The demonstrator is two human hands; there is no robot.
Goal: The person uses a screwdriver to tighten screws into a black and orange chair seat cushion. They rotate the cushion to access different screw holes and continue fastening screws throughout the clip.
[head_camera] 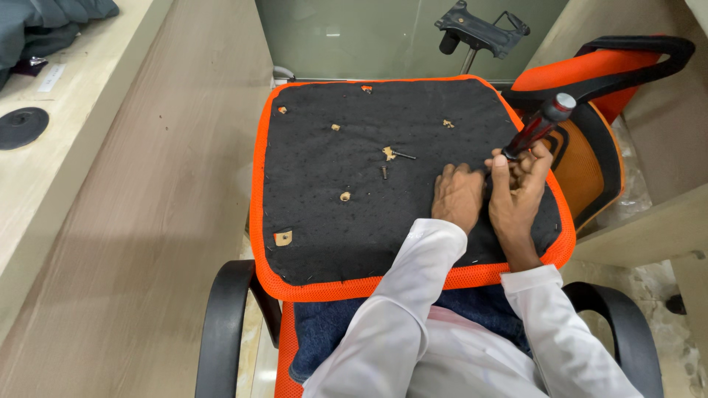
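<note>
There, the screwdriver (537,131) stood tilted on the black seat cushion (346,214), clenched in the right hand (516,193). Just beside it, the left hand (457,196) pressed flat, fingers released. Two loose screws (385,171) lay left of both hands.

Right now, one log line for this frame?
left hand: flat on black fabric seat underside | right hand: gripping red-black screwdriver | loose screws: mid-panel

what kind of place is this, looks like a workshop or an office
Probably an office or furniture assembly spot: an upturned chair seat with loose screws, a chair base plate by a glass partition, and wood-look desks. The right hand holds a screwdriver.
</note>
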